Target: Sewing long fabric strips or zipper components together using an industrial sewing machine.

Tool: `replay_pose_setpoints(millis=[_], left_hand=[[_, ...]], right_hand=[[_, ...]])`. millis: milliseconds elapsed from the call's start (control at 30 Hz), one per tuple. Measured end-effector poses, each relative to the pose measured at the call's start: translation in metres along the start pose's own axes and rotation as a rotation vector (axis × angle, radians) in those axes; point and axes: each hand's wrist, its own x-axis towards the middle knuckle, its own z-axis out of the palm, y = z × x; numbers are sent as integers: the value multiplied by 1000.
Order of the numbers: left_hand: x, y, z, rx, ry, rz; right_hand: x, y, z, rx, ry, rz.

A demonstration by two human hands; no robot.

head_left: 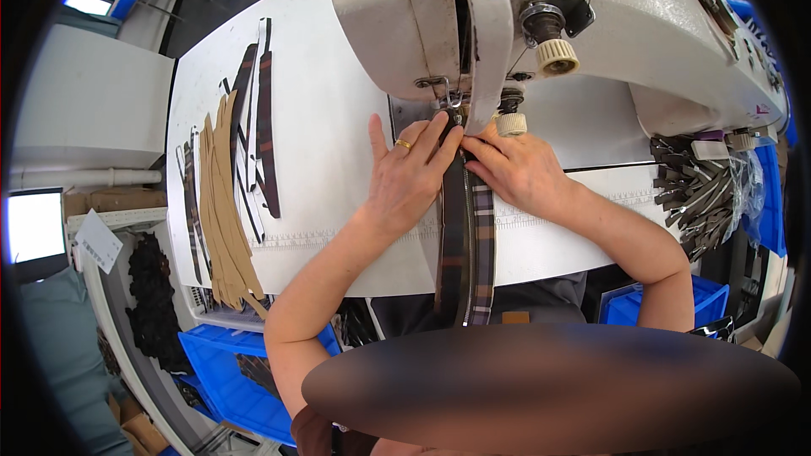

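A long zipper [465,245] with a dark strip [453,241] on its left and a plaid fabric strip [483,241] on its right runs from beneath the presser foot of the sewing machine [414,25] toward me, over the table's front edge. On the left side of the strips, close to the foot, my left hand [405,165] lies with fingers stretched out and thumb spread; one finger wears a ring. My right hand [524,171] has its fingers bent together at the plaid strip's edge, pinching it. Fingers and machine head partly hide the strip ends.
Left on the white table [338,118] lie tan strips [224,203] and several dark and plaid strips [267,135]. A bundle of zippers [694,190] is heaped at the right. Blue bins [245,380] stand below the table edge. A printed ruler crosses the tabletop.
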Motion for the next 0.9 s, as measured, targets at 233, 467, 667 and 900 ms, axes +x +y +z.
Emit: replay_pose_setpoints(millis=[233, 467, 667, 900], left_hand=[[2, 4, -4, -10, -17, -89], [0, 4, 0, 70, -18, -75], [-1, 5, 0, 0, 53, -66], [-1, 6, 0, 9, 30, -97]], right_hand=[[0, 1, 2, -7, 6, -24], [1, 0, 2, -17, 18, -28], [0, 0, 2, -14, 10, -26], [0, 1, 4, -39, 23, -51]])
